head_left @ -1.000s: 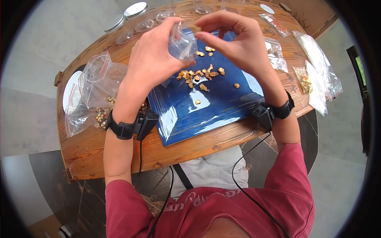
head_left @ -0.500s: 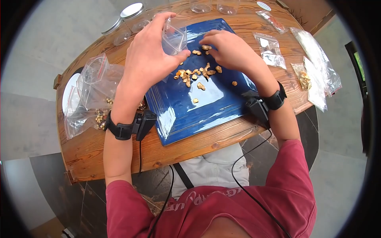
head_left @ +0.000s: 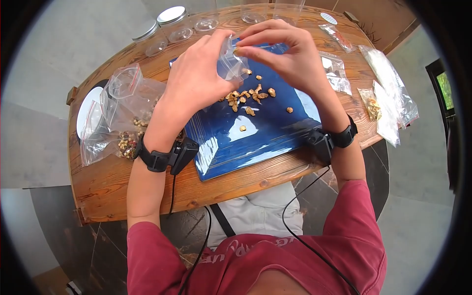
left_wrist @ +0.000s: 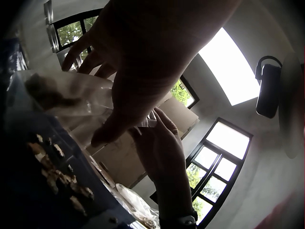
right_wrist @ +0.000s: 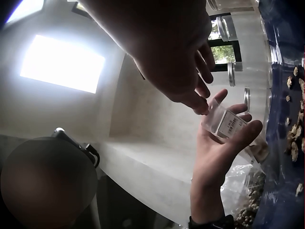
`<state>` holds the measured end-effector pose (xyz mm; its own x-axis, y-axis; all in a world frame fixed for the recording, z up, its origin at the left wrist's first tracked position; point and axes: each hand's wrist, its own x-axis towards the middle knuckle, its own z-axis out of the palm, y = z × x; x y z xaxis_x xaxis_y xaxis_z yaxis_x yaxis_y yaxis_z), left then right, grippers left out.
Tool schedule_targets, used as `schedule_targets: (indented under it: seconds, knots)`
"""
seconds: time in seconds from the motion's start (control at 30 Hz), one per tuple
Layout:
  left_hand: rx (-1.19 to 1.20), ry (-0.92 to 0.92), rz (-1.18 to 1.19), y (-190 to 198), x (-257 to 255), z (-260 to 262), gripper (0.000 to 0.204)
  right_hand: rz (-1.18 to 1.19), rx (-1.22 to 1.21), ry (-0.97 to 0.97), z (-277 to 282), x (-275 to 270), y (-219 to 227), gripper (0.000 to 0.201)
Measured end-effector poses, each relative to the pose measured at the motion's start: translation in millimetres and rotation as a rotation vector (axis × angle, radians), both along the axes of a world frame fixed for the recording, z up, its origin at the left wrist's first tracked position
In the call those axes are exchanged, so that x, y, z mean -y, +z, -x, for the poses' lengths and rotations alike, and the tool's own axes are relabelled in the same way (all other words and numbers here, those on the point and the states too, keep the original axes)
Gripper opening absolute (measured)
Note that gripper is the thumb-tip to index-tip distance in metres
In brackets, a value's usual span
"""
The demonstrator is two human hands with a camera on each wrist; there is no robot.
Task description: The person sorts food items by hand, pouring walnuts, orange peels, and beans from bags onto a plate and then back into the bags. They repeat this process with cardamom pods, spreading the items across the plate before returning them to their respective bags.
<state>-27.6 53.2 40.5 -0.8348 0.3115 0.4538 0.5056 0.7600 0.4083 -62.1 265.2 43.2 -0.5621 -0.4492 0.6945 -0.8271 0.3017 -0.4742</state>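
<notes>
The left hand (head_left: 199, 73) grips a clear plastic bag (head_left: 231, 65) above the far left part of a blue square plate (head_left: 265, 140). A printed label (right_wrist: 231, 125) shows on the bag in the right wrist view, and darker contents show through it in the left wrist view. At the bag's mouth, the right hand (head_left: 290, 54) pinches a small piece (head_left: 237, 50) between thumb and fingertips. Below the hands, several brown dried pieces (head_left: 258, 94) lie on the plate, a few of them apart from the main cluster.
Left of the plate lie clear zip bags (head_left: 123, 93), one with mixed beans (head_left: 128, 142). Jars with silver lids (head_left: 171, 15) and open clear jars stand along the far edge. On the right are small filled bags (head_left: 372, 105) and long white packets (head_left: 386, 118).
From reaching down to the pieces on the plate half a second ago, the right hand has risen to the bag's mouth with a piece. The left hand and bag have shifted slightly right.
</notes>
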Motion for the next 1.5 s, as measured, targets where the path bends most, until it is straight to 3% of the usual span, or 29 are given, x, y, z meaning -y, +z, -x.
schedule_targets:
  seconds: [0.03,0.13,0.17,0.27,0.4,0.43,0.53,0.67,0.77,0.93,1.0,1.1,1.2,1.23,1.33,1.37,1.4,1.5]
  knots:
    - [0.006,-0.011,-0.015,1,-2,0,0.076,-0.105,0.001,-0.064,-6,1,2,0.019]
    - [0.039,-0.048,-0.027,2,-3,0,0.077,0.014,-0.115,-0.042,-4,7,-4,0.020]
    - [0.049,-0.031,-0.046,2,-2,0,0.077,0.157,0.061,-0.012,-6,9,-4,0.021]
    - [0.032,0.012,-0.126,3,3,6,0.077,0.246,0.325,-0.143,4,4,-15,0.022]
    - [-0.088,0.048,-0.212,1,4,12,0.077,-0.312,0.114,-0.195,14,-4,-43,0.026]
    - [-0.110,0.051,-0.219,0,4,12,0.077,-0.392,0.132,-0.131,18,-4,-54,0.032]
    - [-0.092,0.066,-0.222,0,4,11,0.077,-0.578,0.104,0.004,17,-6,-62,0.033]
    - [-0.042,0.048,-0.148,2,5,8,0.076,-0.568,0.282,-0.074,21,5,-54,0.026]
    - [-0.004,0.047,-0.058,0,6,8,0.076,-0.548,0.179,-0.075,20,2,-47,0.016]
    - [0.030,0.065,0.047,0,8,4,0.077,0.134,0.307,-0.047,20,-5,-17,0.010]
    - [0.039,0.064,0.045,0,6,3,0.078,0.165,0.285,0.028,11,-4,0,0.014]
    - [0.015,0.048,0.036,-1,3,3,0.078,-0.076,0.055,-0.028,-1,2,13,0.016]
    - [0.057,0.037,-0.027,1,4,4,0.079,0.050,-0.125,0.077,7,12,9,0.018]
    - [0.084,0.036,-0.059,2,5,5,0.080,0.100,0.007,0.004,5,12,9,0.019]
    - [0.080,0.205,-0.151,1,13,15,0.080,-0.037,0.283,-0.189,17,11,-2,0.022]
    - [0.074,0.240,-0.139,-2,18,19,0.082,-0.263,0.320,-0.234,23,12,-9,0.027]
    - [0.052,0.257,-0.110,-5,20,21,0.084,-0.340,0.369,-0.203,21,16,-19,0.029]
    - [0.011,0.283,-0.051,-9,21,23,0.087,-0.462,0.215,-0.181,27,28,-55,0.026]
